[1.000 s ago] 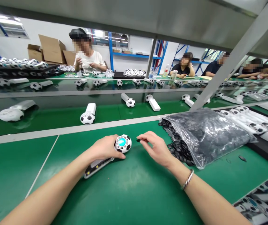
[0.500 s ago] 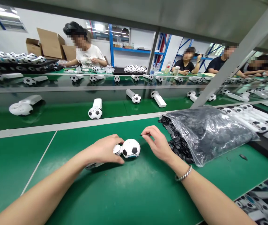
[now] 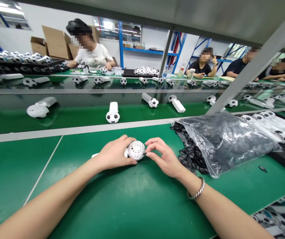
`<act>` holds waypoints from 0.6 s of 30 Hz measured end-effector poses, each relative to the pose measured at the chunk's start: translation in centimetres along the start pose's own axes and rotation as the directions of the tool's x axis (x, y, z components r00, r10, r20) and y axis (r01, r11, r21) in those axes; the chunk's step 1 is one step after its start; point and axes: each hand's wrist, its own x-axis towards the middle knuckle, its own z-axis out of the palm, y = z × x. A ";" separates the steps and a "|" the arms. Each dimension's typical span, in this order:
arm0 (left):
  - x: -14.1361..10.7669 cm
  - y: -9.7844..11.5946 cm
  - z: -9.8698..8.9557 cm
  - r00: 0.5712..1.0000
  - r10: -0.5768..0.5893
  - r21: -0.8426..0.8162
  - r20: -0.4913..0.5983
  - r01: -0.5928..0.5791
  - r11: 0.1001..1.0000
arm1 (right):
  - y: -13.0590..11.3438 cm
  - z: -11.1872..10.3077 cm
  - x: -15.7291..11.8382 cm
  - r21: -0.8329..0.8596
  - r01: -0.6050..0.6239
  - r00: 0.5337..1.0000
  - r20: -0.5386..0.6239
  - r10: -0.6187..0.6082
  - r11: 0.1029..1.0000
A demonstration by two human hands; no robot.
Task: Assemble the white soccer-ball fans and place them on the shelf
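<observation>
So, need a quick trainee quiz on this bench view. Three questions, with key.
1. True or false: the metal bracelet is on the left wrist.
2. What fills the clear plastic bag beside the right hand?
A) White fan handles
B) Flat black pieces
C) Water bottles
3. Fill in the blank: the ___ hand wraps around the football-patterned handheld fan.

Key: 1 false, it is on the right wrist; 2 B; 3 left.
</observation>
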 end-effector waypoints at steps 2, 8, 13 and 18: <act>0.1 0.1 0.1 1.000 -0.004 -0.027 0.004 0.004 1.000 | -0.2 0.6 -0.1 -0.016 0.001 1.000 0.020 0.000 1.000; 0.0 0.4 0.4 0.998 -0.059 -0.044 -0.015 0.058 0.997 | -0.6 2.1 -0.3 -0.095 0.039 0.999 -0.012 -0.040 0.995; 0.1 0.2 0.3 0.997 -0.063 -0.090 -0.040 0.059 0.994 | -0.6 2.5 -0.2 -0.092 0.015 0.999 -0.036 -0.019 0.996; 0.2 -0.2 0.1 0.999 -0.047 -0.123 0.023 0.049 0.991 | -0.5 2.7 -0.3 -0.002 -0.082 0.995 -0.052 0.081 0.997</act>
